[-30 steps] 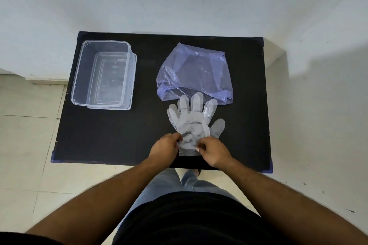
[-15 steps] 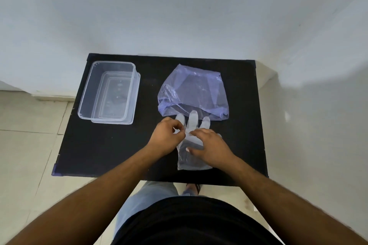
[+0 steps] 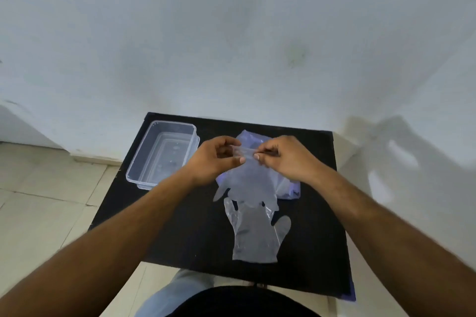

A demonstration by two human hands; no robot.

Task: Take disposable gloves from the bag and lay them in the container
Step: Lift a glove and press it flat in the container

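Observation:
A clear disposable glove (image 3: pixel 248 183) hangs fingers down above the black table (image 3: pixel 180 234). My left hand (image 3: pixel 216 159) and my right hand (image 3: pixel 286 158) each pinch its cuff edge from either side. A second clear glove (image 3: pixel 256 235) lies flat on the table below it, fingers pointing away from me. The bluish plastic bag (image 3: pixel 288 189) lies behind the held glove and is mostly hidden by it and my hands. The clear rectangular container (image 3: pixel 164 153) stands at the table's far left with nothing visible inside.
A white wall rises right behind the table. Light floor tiles (image 3: pixel 46 211) lie to the left. My legs and dark shirt show at the table's near edge.
Both hands rose from the table, lifting one glove by its cuff off the other, which stays flat. The camera tilted up, showing more wall.

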